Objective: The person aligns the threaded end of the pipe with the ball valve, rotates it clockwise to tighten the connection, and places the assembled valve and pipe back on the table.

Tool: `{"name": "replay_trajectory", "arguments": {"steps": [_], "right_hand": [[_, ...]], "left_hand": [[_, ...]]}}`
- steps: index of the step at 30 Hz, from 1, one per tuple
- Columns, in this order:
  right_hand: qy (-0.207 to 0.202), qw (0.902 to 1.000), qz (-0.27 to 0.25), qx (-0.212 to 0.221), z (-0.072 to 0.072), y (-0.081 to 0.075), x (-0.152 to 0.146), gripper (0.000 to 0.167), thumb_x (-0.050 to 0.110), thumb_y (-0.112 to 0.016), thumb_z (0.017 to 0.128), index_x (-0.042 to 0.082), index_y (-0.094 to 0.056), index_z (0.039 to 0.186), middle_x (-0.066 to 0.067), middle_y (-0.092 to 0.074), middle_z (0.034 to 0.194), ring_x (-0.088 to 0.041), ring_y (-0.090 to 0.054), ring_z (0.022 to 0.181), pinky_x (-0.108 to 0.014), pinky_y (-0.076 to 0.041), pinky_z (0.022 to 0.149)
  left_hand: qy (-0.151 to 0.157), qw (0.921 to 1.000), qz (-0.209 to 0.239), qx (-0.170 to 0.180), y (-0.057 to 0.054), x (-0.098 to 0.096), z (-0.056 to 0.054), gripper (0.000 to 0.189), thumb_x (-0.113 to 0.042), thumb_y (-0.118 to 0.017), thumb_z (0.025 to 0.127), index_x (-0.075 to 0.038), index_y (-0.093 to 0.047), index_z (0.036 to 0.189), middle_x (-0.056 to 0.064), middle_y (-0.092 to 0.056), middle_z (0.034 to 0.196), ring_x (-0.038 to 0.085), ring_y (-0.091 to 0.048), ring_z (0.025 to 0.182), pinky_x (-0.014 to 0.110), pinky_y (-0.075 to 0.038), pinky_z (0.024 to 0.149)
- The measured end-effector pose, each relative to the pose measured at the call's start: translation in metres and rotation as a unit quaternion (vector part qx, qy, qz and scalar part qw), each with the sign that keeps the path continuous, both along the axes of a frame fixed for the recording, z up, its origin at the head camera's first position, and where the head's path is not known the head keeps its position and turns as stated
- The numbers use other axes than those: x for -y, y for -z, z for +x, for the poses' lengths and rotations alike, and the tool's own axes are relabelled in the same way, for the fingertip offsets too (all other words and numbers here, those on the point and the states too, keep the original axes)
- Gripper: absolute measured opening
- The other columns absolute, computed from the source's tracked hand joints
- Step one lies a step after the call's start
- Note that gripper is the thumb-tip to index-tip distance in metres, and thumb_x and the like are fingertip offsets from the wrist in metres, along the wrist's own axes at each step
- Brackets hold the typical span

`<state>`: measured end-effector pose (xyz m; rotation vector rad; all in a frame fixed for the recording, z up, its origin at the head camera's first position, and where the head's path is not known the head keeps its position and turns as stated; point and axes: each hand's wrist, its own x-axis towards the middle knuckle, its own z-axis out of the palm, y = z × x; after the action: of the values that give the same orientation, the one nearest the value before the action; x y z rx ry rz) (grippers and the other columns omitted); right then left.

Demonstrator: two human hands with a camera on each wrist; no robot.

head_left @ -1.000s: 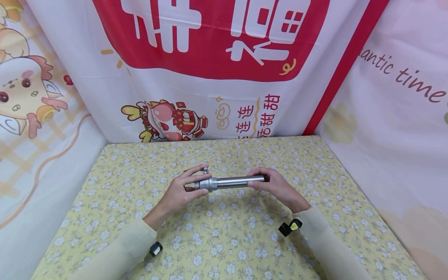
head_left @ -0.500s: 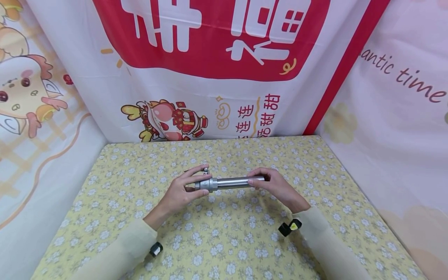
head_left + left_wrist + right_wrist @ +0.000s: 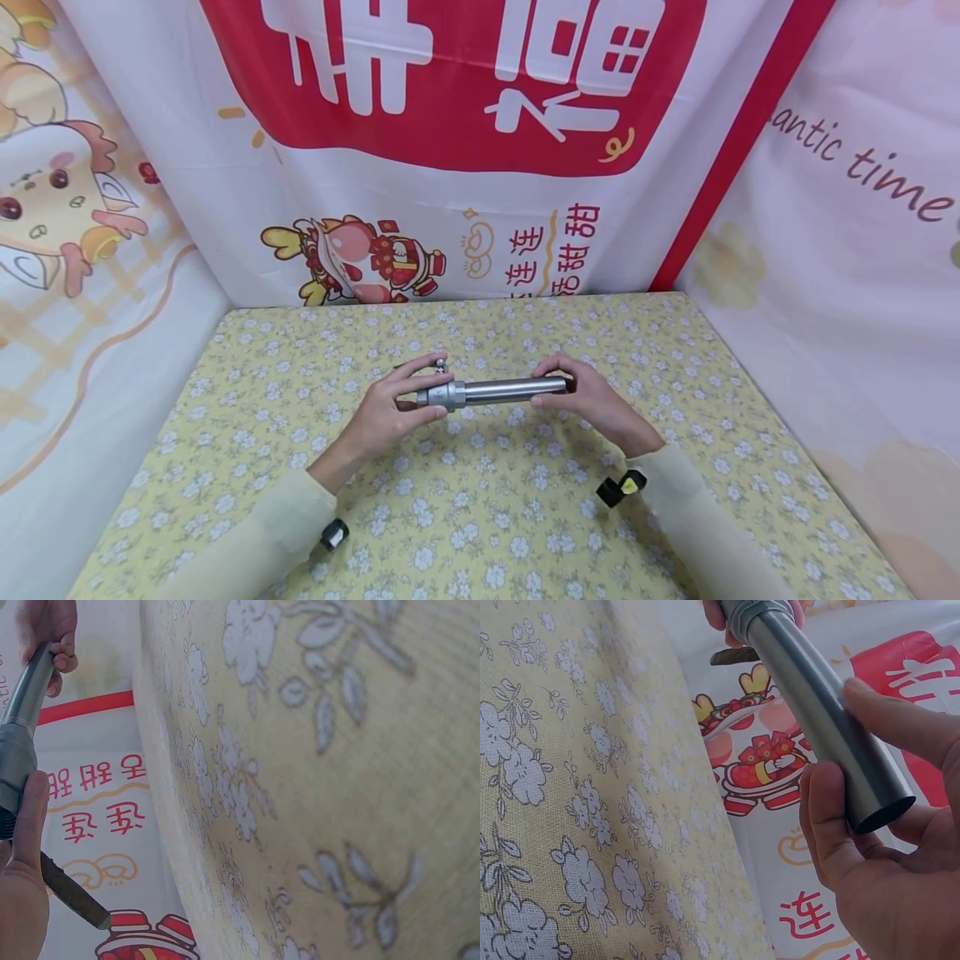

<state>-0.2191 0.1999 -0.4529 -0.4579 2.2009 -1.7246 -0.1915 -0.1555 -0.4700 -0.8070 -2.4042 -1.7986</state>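
Cloth (image 3: 465, 500) (flowered) lies beneath pipe (image 3: 498, 390), banner (image 3: 450, 154) behind.

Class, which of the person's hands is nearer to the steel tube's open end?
Right. The right hand holds the steel tube close to its open end; the left hand is farther away, gripping the grey metal fitting at the tube's opposite end.

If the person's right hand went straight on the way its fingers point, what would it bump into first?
Sliding along the metal tube it holds, the right hand would probably meet the metal fitting first, then the left hand; exact depth is unclear.
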Motion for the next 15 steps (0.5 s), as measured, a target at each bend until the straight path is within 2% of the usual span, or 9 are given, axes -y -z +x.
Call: {"name": "replay_trajectory", "arguments": {"steps": [4, 9, 15], "right_hand": [[-0.013, 0.9999, 0.005, -0.003, -0.0008, 0.0003, -0.0008, 0.038, 0.014, -0.083, 0.098, 0.01, -0.065, 0.131, -0.015, -0.067, 0.121, -0.025, -0.064, 0.1, -0.048, -0.059, 0.09], [-0.018, 0.9998, 0.005, -0.005, -0.0015, 0.0015, -0.0006, 0.038, 0.015, -0.083, 0.099, 0.009, -0.064, 0.131, -0.015, -0.065, 0.123, -0.025, -0.064, 0.102, -0.041, -0.059, 0.089], [-0.02, 0.9997, 0.004, -0.009, -0.0012, 0.0024, -0.0012, 0.037, 0.018, -0.082, 0.101, 0.01, -0.064, 0.132, -0.016, -0.064, 0.126, -0.026, -0.064, 0.103, -0.043, -0.059, 0.091]], "left_hand": [[-0.001, 1.0, -0.002, -0.002, 0.0, 0.0009, -0.0006, 0.048, -0.008, -0.082, 0.098, -0.011, -0.072, 0.145, 0.015, -0.045, 0.171, 0.038, -0.058, 0.141, 0.023, -0.064, 0.092], [-0.001, 1.0, -0.009, -0.005, -0.0007, 0.0012, -0.0013, 0.048, -0.009, -0.082, 0.099, -0.011, -0.072, 0.145, 0.015, -0.045, 0.171, 0.038, -0.058, 0.142, 0.024, -0.064, 0.092], [-0.003, 0.9999, -0.011, 0.0, -0.0038, 0.0009, -0.0005, 0.049, -0.009, -0.082, 0.098, -0.005, -0.07, 0.146, 0.009, -0.046, 0.172, 0.038, -0.058, 0.142, 0.023, -0.064, 0.092]]}}
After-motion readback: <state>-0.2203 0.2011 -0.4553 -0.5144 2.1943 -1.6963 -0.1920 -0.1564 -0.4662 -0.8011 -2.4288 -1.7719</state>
